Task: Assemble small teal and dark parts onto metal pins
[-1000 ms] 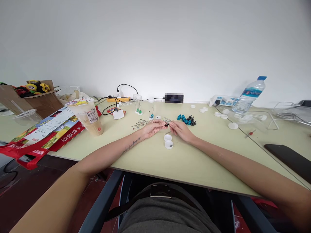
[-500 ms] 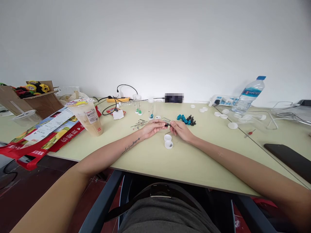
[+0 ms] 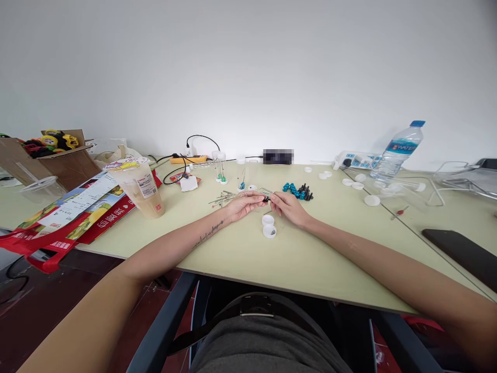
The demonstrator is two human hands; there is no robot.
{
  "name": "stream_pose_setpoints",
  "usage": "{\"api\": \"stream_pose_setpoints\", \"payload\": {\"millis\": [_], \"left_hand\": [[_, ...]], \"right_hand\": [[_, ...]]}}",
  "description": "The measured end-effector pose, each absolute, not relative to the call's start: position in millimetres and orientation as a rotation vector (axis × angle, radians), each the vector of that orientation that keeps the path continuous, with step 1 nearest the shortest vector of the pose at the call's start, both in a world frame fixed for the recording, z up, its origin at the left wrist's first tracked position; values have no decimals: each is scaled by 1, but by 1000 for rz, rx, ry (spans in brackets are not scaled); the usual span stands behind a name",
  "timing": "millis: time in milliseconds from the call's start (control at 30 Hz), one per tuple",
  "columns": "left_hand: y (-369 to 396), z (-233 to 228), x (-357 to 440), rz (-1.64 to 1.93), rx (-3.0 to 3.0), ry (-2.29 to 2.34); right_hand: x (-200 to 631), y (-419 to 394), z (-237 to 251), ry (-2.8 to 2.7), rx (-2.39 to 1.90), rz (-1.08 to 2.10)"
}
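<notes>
My left hand (image 3: 244, 204) and my right hand (image 3: 286, 207) meet above the pale green table (image 3: 233, 248), fingertips pinched together on a small black part (image 3: 266, 198) between them. Just below the hands lie two white caps (image 3: 268, 226), one holding tiny dark pieces. Beyond the hands sits a pile of blue and black small parts (image 3: 298, 191). Left of the fingertips lies a scatter of thin metal pins (image 3: 223, 198). Clear tubes with green and blue parts (image 3: 221, 167) stand behind them.
A drink cup (image 3: 140, 187) and a red printed bag (image 3: 73, 212) lie at left, with a cardboard box of toys (image 3: 50, 150) behind. A water bottle (image 3: 398, 150), power strip (image 3: 357, 160), several white caps (image 3: 371, 200), a red pin (image 3: 399, 213) and a black phone (image 3: 462, 254) are at right.
The hands stay pinched on the small black part; the right hand's fingertips shifted slightly. Nothing else moved.
</notes>
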State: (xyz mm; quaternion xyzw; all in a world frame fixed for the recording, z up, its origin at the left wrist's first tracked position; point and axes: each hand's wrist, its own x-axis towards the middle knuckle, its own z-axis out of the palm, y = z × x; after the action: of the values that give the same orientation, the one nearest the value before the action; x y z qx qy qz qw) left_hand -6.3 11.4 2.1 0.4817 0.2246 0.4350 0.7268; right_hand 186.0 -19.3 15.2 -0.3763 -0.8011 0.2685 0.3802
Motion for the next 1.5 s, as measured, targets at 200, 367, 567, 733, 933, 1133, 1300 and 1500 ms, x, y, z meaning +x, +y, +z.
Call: {"api": "stream_pose_setpoints", "payload": {"millis": [200, 367, 567, 733, 933, 1133, 1300, 1500], "left_hand": [[13, 2, -7, 976, 1054, 500], [13, 1, -7, 949, 1074, 472], [14, 2, -7, 975, 1053, 493], [14, 1, -8, 948, 1081, 489], [15, 1, -8, 958, 1070, 478], [15, 1, -8, 937, 1083, 466], [14, 2, -8, 949, 1074, 490], [13, 2, -7, 959, 1076, 507]], "right_hand": [[186, -19, 15, -1947, -934, 681], [186, -19, 15, -2001, -950, 668], [186, -19, 15, -1951, -935, 664], [187, -17, 13, -1996, -958, 667], [186, -18, 13, -1956, -936, 669], [186, -17, 14, -1990, -951, 673], [186, -18, 14, -1999, -953, 642], [185, -19, 14, -1967, -950, 649]]}}
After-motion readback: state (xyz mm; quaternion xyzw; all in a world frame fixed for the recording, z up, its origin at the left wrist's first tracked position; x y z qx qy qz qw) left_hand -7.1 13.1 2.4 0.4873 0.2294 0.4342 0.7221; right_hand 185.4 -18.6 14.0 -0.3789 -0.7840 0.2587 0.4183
